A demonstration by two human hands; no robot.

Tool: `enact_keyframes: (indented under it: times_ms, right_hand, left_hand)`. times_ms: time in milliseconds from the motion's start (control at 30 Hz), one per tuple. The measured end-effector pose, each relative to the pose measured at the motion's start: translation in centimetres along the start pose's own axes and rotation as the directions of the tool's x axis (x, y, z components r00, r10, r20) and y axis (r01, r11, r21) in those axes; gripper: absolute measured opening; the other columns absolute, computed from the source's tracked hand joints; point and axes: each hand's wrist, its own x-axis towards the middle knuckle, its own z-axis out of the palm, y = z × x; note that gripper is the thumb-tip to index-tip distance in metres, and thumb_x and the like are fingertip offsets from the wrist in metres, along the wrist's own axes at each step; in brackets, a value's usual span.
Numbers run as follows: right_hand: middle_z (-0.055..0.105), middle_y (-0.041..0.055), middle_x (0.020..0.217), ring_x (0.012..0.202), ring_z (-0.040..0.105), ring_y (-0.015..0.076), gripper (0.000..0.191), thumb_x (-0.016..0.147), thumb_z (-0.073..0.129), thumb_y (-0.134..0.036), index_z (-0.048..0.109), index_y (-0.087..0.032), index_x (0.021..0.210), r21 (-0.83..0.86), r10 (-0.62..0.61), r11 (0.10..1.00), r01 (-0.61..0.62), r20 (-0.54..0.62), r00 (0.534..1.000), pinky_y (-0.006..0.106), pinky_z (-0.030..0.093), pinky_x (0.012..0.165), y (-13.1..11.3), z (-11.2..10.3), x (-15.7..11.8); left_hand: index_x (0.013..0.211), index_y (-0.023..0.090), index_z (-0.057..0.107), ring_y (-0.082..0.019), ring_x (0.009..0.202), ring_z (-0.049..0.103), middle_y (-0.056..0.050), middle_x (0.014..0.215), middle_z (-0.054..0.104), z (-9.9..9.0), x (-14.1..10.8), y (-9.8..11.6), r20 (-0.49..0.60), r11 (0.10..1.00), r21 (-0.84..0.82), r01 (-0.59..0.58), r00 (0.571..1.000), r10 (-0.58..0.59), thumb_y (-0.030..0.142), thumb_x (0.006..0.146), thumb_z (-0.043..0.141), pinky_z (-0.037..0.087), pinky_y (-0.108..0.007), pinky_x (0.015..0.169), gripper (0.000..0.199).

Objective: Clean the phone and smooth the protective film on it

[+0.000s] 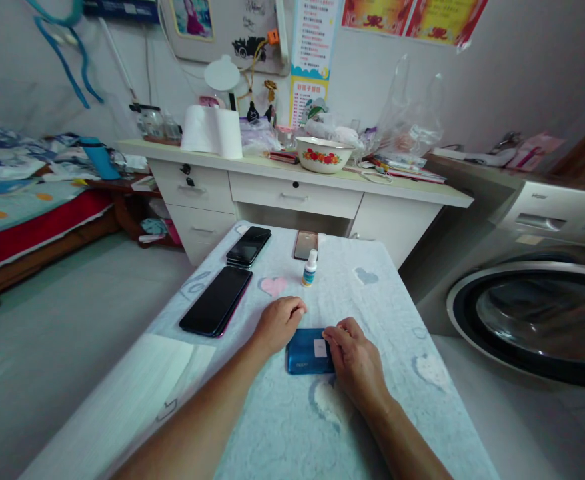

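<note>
Blue phone (302, 361) lies back side up on the cloth-covered bench (372, 287), in front of the wearer, betw. the 2 hands. R hand (353, 352): thumb & fingertips drawn together at the phone's R end, right by the white sticker (320, 348); can't tell if they're clamped on the phone, picking at the sticker or just resting. L hand (280, 323): fingers loosely curled by the phone's far L corner; can't tell if it touches the phone or grips anything. Hands are apart from each other.

Step in hand looks like fine fingertip work at the R end, prob. on the sticker. To do it well: brace the phone's L end w/ the L hand, so it can't slide on the cloth. If it's the sticker, raise 1 corner w/ a nail, then draw back low & slow to keep it in 1 piece. Spray bottle (309, 269) stands upright just beyond the L hand, so keep moves short, esp. forward.
</note>
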Motion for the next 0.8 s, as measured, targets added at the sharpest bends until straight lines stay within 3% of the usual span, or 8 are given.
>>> enact_keyframes:
  times_ms: [533,800]
  right_hand:
    - [0.057,0.0025,0.09,0.072,0.056,0.0103,0.024,0.093,0.044,-0.024,0.068,-0.024,0.094,-0.034,0.042,0.999,-0.041,0.017,0.999,0.019,0.039,0.063,-0.6,-0.3,0.0]
    - [0.058,0.0029,0.091,0.068,0.055,0.0105,0.025,0.093,0.043,-0.026,0.068,-0.024,0.091,-0.15,0.06,0.987,-0.056,0.021,0.998,0.02,0.036,0.059,-1.1,0.2,0.9]
  left_hand:
    - [0.078,0.017,0.061,-0.015,0.071,0.056,0.0,0.072,0.061,-0.3,-0.4,0.0,-0.001,0.998,-0.06,-0.006,1.0,0.006,0.022,0.082,0.044,0.04,-0.024,0.064,0.018]
    - [0.092,0.019,0.061,-0.012,0.06,0.053,0.004,0.061,0.054,-0.1,-0.4,-0.4,0.008,0.996,-0.09,0.027,1.0,-0.026,0.024,0.084,0.042,0.037,-0.021,0.058,0.021]
